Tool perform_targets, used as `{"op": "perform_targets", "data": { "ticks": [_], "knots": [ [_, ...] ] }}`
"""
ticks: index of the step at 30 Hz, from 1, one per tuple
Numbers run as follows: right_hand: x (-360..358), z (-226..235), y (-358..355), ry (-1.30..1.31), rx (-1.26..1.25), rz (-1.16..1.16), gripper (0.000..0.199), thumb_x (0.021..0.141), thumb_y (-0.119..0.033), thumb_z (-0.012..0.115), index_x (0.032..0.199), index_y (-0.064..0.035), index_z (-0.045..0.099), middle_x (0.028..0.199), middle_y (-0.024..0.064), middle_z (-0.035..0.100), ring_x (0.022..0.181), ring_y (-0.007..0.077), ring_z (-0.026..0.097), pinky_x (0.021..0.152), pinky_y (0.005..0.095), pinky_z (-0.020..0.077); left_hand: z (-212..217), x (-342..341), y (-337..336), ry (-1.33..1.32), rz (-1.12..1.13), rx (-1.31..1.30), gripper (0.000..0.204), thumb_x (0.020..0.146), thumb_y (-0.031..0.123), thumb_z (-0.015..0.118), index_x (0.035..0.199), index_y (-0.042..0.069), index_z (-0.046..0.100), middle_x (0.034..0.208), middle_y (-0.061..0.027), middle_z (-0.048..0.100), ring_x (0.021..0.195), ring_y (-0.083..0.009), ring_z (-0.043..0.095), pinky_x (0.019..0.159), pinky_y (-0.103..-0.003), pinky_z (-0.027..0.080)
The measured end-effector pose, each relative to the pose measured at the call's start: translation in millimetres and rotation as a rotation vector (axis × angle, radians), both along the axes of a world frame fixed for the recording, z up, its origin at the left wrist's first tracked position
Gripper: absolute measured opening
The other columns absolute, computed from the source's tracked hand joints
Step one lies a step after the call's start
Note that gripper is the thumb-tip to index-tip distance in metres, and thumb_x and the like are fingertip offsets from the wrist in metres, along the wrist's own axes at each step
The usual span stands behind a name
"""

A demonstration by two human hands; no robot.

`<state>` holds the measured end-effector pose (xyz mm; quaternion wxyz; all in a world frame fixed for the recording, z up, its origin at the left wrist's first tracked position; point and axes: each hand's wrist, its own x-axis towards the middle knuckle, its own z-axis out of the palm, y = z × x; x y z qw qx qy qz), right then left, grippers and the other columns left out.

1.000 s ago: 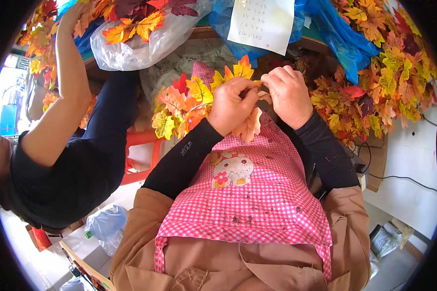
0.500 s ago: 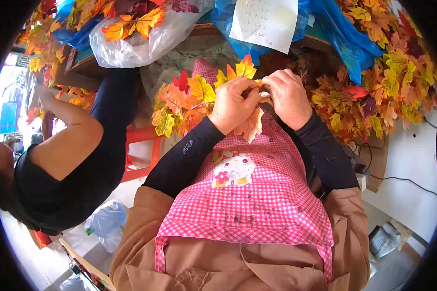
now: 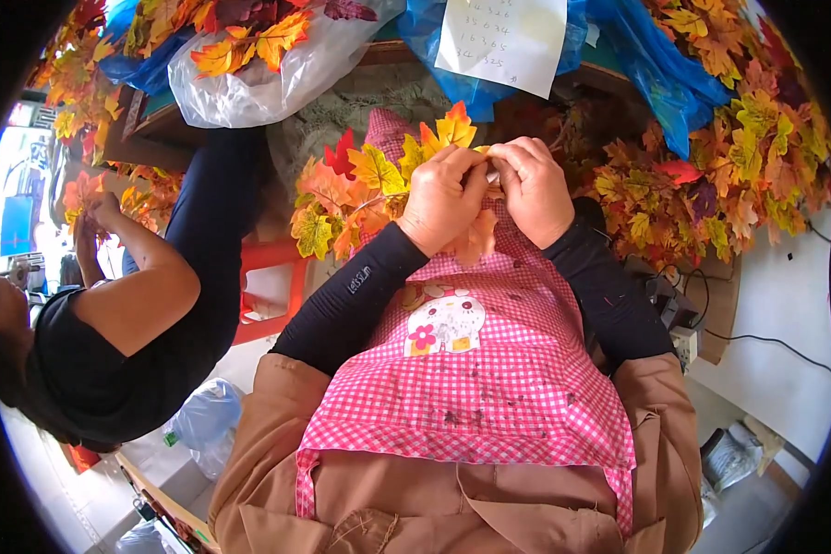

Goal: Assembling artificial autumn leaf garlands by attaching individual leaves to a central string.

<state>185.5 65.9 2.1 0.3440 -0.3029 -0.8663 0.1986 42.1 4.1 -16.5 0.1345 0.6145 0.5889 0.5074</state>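
In front of my chest, my left hand (image 3: 443, 201) is closed on an artificial maple-leaf garland (image 3: 376, 171), whose yellow, orange and red leaves spread out to its left. My right hand (image 3: 533, 192) pinches the same strand, thumb and fingers pressed together. The two hands nearly meet at the fingertips. Between them the stem is mostly covered by my fingers. A pale orange leaf (image 3: 476, 240) hangs below, over my pink checked apron (image 3: 462, 388). A yellow-orange leaf (image 3: 455, 126) rises above my knuckles.
Ahead, the table edge carries a white plastic bag (image 3: 240, 92) with leaves, blue plastic (image 3: 660, 83) and a handwritten paper sheet (image 3: 500, 46). More leaf garlands (image 3: 711, 198) hang at the right. On the left a co-worker (image 3: 111, 342) handles leaves beside a red stool (image 3: 272, 286).
My right hand has shifted a little left, closer to my left hand. The hanging pale leaf has turned slightly. The co-worker's hands now hold an orange leaf sprig.
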Motion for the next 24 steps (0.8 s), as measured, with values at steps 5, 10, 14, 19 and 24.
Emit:
{"op": "perform_targets", "data": {
  "ticks": [5,10,14,19,24],
  "knots": [
    [1.1,-8.9,-16.6,0.249,-0.223,-0.098,0.015,0.084,0.003,0.060,0.099,-0.0012,0.059,0.091,0.0137,0.062,0.080,0.0273,0.064,0.073,0.0320,0.0505,-6.9,-1.6,0.8,-0.261,0.020,-0.122,0.011,0.086,0.005,0.059,0.094,0.001,0.065,0.082,-0.0140,0.066,0.074,-0.0250,0.066,0.066,-0.033,0.052],
    [5.1,-15.0,-31.0,0.120,0.070,-0.071,0.023,0.076,0.005,0.068,0.096,-0.0045,0.061,0.095,0.0093,0.064,0.094,0.0286,0.060,0.083,0.0359,0.0469,-9.1,-11.5,2.1,-0.916,-0.192,-0.367,0.018,0.092,0.011,0.059,0.097,-0.005,0.065,0.081,-0.0029,0.066,0.075,-0.0082,0.059,0.069,-0.023,0.049],
    [7.2,-14.7,-30.5,0.049,0.202,0.008,0.025,0.076,0.004,0.068,0.098,-0.0053,0.062,0.099,0.0088,0.065,0.094,0.0275,0.060,0.084,0.0368,0.0468,-4.3,-18.7,-0.1,-0.899,-0.263,-0.540,0.020,0.091,0.014,0.061,0.100,-0.004,0.065,0.086,-0.0031,0.066,0.078,-0.0080,0.060,0.072,-0.022,0.048],
    [20.2,13.5,-22.9,0.184,-0.050,0.038,0.010,0.085,-0.003,0.062,0.095,-0.0017,0.064,0.097,0.0108,0.065,0.090,0.0268,0.061,0.081,0.0353,0.0484,-1.9,-20.6,-3.5,-0.828,-0.258,-0.478,0.016,0.089,0.008,0.063,0.099,-0.005,0.065,0.085,-0.0045,0.067,0.077,-0.0081,0.061,0.069,-0.022,0.050],
    [23.7,26.8,2.8,-0.083,0.266,-0.034,0.010,0.086,-0.008,0.062,0.095,-0.0043,0.064,0.095,0.0087,0.065,0.092,0.0271,0.060,0.086,0.0360,0.0456,10.1,-15.3,-4.8,-0.686,-0.232,-0.291,0.012,0.089,0.005,0.063,0.098,-0.003,0.064,0.086,-0.0055,0.067,0.075,-0.0074,0.061,0.065,-0.020,0.050]
  ]
}}
